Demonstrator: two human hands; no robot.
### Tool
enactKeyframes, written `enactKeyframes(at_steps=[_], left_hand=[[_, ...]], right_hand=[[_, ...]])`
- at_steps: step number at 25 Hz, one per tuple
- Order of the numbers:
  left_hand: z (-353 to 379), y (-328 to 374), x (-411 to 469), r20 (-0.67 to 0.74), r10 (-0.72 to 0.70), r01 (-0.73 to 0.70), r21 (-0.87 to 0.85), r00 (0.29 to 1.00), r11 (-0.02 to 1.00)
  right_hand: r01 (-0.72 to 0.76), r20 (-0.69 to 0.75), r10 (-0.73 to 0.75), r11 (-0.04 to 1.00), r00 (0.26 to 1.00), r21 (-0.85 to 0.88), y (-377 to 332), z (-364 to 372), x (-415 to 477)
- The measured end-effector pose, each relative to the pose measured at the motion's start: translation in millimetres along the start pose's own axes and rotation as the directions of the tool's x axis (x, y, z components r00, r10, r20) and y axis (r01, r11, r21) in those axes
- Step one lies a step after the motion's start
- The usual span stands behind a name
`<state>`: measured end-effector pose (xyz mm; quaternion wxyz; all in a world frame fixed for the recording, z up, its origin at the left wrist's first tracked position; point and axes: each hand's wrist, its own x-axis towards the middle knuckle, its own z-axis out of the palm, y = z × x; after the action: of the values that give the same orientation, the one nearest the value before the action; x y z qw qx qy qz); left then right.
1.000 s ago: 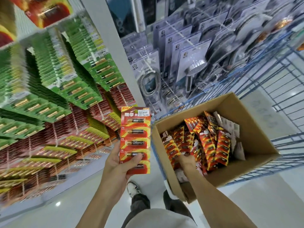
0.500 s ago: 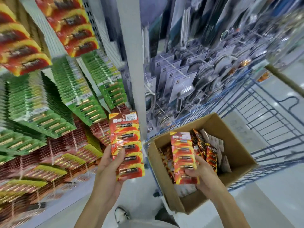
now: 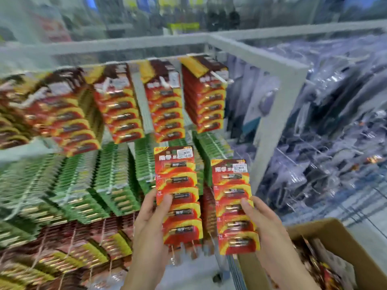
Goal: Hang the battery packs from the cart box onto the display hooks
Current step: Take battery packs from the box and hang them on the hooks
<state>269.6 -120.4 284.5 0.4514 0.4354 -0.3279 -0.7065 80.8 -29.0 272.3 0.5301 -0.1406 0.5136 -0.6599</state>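
Holding two red battery packs upright before display hooks point(image 3: 218, 77): left hand point(image 3: 149, 225) gripping one pack point(image 3: 178, 193), right hand point(image 3: 270, 231) gripping the other pack point(image 3: 233, 206), beside box point(image 3: 339, 235).

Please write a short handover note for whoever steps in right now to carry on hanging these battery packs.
Left hand grips one red battery pack; right hand grips a second red pack. Both are held upright in front of the display, neither on a hook yet. The top-row hooks already carry matching red packs. The cart box at lower right holds more packs. Left: hang these two, then go on with the box.
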Motion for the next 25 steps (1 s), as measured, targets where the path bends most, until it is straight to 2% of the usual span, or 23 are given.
enactKeyframes(at_steps=[3, 7, 11, 16, 19, 21, 23, 25], left_hand=[[-18, 36, 4, -0.056, 0.079, -0.083, -0.061, 0.995, 0.995], [-34, 71, 5, -0.096, 0.174, -0.184, -0.099, 0.980, 0.978], [-41, 99, 13, -0.079, 0.274, -0.280, -0.079, 0.959, 0.957], [-32, 121, 29, -0.026, 0.357, -0.357, -0.031, 0.934, 0.933], [-31, 122, 34, -0.028, 0.385, -0.385, -0.014, 0.923, 0.923], [-35, 117, 39, -0.026, 0.378, -0.379, -0.022, 0.925, 0.925], [-36, 113, 40, -0.024, 0.380, -0.381, -0.035, 0.925, 0.924], [-34, 109, 43, -0.036, 0.384, -0.385, -0.035, 0.923, 0.922]], right_hand=[[0.043, 0.007, -0.043, 0.998, 0.999, -0.036, -11, 49, 18], [0.056, 0.035, -0.056, 0.998, 0.998, 0.000, -14, 91, 33], [0.002, 0.056, -0.005, 0.999, 0.998, 0.049, -12, 114, 28], [-0.009, -0.005, 0.009, 0.999, 1.000, 0.032, -18, 117, 18], [0.108, 0.058, -0.102, 0.987, 0.993, -0.117, -15, 110, 18], [0.103, 0.005, -0.103, 0.992, 0.995, -0.066, -9, 100, 21], [0.055, 0.037, -0.056, 0.998, 0.998, 0.027, -6, 91, 23], [0.039, 0.053, -0.039, 0.999, 0.998, 0.014, -9, 88, 24]])
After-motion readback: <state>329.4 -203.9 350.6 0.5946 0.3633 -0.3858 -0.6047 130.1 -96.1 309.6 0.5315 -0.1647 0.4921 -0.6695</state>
